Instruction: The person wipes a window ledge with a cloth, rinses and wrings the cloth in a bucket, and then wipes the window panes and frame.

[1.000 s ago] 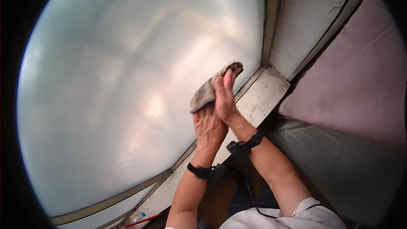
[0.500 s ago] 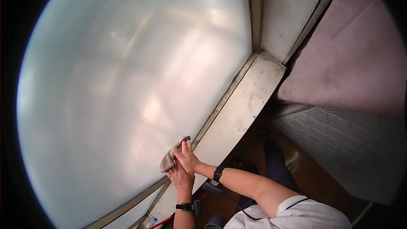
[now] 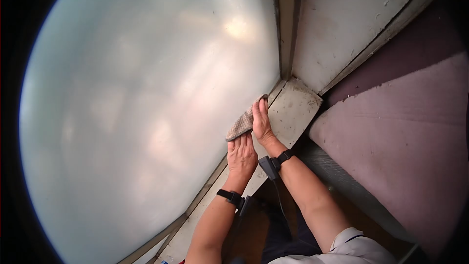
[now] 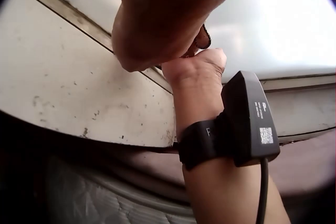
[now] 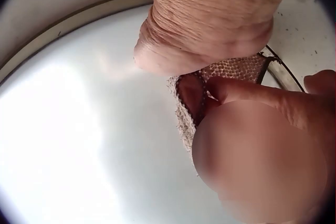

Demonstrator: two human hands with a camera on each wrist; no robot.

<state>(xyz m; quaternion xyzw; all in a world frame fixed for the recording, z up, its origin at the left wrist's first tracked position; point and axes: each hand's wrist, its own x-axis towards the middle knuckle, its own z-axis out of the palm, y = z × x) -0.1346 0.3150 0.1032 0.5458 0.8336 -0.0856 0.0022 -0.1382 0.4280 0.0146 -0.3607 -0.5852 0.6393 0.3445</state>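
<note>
A folded beige-brown textured cloth (image 3: 243,123) with a dark edge lies against a large frosted glass pane (image 3: 146,117), close to its lower frame. My left hand (image 3: 243,155) presses on it from below, its straight fingers reaching under the cloth's near edge, tips hidden. Alongside, my right hand (image 3: 261,123) rests on the cloth's right part with fingers extended towards the upper corner. In the right wrist view the cloth (image 5: 236,70) shows a stitched, gaping fold between the two hands. The left wrist view shows the right hand (image 4: 194,69) partly behind the left forearm.
A stained white sill (image 3: 295,105) runs diagonally beneath the pane, meeting a frame post (image 3: 288,24) at the corner. Beyond stands a white panel (image 3: 342,29) with peeling paint. A pink padded surface (image 3: 386,132) and a grey quilted one (image 3: 327,171) lie to the right.
Both hands slid the cloth down-left along the pane's lower edge, then back up-right towards the corner. The head view has shifted too.
</note>
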